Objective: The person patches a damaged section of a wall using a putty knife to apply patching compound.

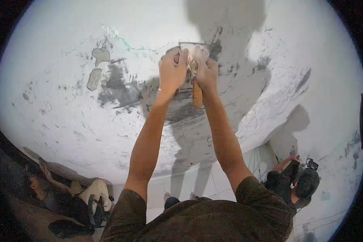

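Both arms reach up to a pale wall, where my hands meet close together. My right hand (207, 73) is closed around a putty knife (197, 96), its orange-brown wooden handle pointing down. The knife's broad, light blade lies at the fingertips with its straight upper edge by the wall. My left hand (174, 72) is closed beside it, fingers bent near the blade's left side. What sits in the left fingers is mostly hidden; a greyish edge shows above them. A whitish-brown smear shows between the hands.
The wall (64, 105) bears dark smears, grey patches (94, 79) and a thin greenish crack line. My shadow falls across it. At lower right a person (306, 185) in dark clothes is close to the wall; another person (97, 197) is at lower left.
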The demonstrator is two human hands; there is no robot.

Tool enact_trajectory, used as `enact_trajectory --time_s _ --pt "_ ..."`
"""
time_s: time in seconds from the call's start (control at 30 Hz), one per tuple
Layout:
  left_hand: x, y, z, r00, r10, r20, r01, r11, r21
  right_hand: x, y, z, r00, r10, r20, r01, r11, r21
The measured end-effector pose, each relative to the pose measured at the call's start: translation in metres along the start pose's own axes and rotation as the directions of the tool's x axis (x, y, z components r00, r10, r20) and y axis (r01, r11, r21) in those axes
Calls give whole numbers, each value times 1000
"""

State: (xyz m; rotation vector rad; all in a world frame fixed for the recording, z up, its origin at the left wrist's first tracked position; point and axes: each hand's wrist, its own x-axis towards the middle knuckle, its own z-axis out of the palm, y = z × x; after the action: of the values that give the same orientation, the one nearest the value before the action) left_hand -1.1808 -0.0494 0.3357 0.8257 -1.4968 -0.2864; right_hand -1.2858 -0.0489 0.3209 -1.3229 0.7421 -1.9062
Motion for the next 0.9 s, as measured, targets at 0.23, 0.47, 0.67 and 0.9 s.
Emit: enact_trajectory --time_s 0.23,0.47,0.67,0.9 --pt "-6 -3 -2 999 46 16 -46 999 13 6 20 -6 990 -139 38 140 990 -11" --pt "2 1 -5 999 53 -14 -53 999 4 4 -4 2 998 61 -10 -62 995 -82" --pt "0 -7 -4 999 44 -14 -45 998 -39 -5 -3 7 995 -94 -15 94 995 -13" --pt "-2 -26 -7 997 61 45 -61 998 4 4 21 1 997 -70 31 71 996 -56"
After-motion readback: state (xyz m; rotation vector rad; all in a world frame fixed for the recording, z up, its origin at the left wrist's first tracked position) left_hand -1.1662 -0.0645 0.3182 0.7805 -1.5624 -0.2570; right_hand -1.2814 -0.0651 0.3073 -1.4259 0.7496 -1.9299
